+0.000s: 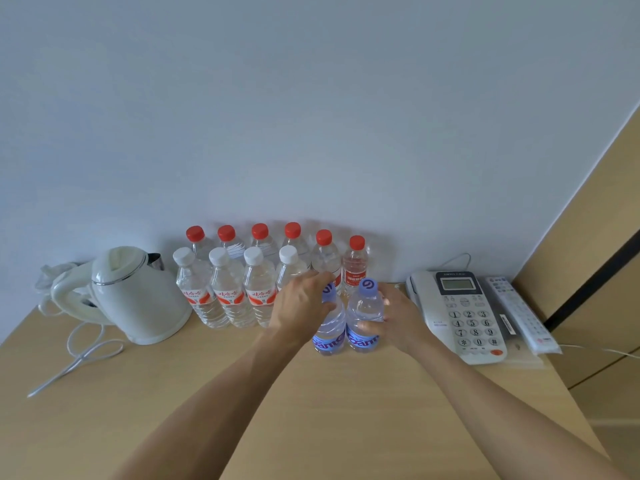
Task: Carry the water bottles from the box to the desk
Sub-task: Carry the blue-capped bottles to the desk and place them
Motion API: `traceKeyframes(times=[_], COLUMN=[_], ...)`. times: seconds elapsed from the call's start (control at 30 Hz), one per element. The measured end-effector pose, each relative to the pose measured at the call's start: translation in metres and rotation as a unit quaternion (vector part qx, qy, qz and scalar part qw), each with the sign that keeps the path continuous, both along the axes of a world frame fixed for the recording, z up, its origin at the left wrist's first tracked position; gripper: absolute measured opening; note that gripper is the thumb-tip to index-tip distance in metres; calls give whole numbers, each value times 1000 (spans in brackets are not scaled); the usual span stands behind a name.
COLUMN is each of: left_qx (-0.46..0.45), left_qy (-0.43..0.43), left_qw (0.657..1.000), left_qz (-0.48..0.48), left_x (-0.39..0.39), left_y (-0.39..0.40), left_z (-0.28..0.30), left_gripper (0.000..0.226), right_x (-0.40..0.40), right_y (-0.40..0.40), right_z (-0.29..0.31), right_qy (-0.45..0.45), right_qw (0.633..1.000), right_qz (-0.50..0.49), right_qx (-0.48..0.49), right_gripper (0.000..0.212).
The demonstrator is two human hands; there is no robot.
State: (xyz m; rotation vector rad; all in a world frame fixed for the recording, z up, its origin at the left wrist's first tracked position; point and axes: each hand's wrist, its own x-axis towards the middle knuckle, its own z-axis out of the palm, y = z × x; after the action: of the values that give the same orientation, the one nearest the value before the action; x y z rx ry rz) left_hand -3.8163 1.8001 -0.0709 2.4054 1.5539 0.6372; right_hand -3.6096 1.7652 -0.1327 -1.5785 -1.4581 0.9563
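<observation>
Two small water bottles with purple caps and blue labels stand upright side by side on the wooden desk (346, 410). My left hand (301, 306) grips the left blue-label bottle (327, 336) near its neck and partly hides its cap. My right hand (398, 320) holds the right blue-label bottle (363, 320) round its body. Behind them, against the wall, stand a row of red-capped bottles (259, 237) and a row of white-capped bottles (221, 292) with red labels. No box is in view.
A white electric kettle (138, 299) with its cord (79, 358) sits at the left of the desk. A white desk telephone (464, 313) and a remote control (519, 313) lie at the right. The desk's right edge drops off beyond the remote.
</observation>
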Motion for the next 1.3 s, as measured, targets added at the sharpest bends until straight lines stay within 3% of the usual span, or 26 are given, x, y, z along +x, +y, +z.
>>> traceKeyframes(times=[0.27, 0.73, 1.3], left_qx=[-24, -24, -28], left_qy=[27, 119, 173], left_qw=[999, 993, 984], left_qz=[-27, 9, -2], left_x=[6, 30, 26], left_y=[21, 55, 56], left_z=[5, 21, 20], left_gripper=[29, 13, 9], right_x=[-1, -1, -7], right_y=[-2, -3, 4], right_z=[-3, 0, 4], right_qy=[-53, -63, -79], right_qw=[998, 998, 996], right_qz=[-26, -26, -36], right_qx=[18, 16, 19], right_gripper=[53, 67, 56])
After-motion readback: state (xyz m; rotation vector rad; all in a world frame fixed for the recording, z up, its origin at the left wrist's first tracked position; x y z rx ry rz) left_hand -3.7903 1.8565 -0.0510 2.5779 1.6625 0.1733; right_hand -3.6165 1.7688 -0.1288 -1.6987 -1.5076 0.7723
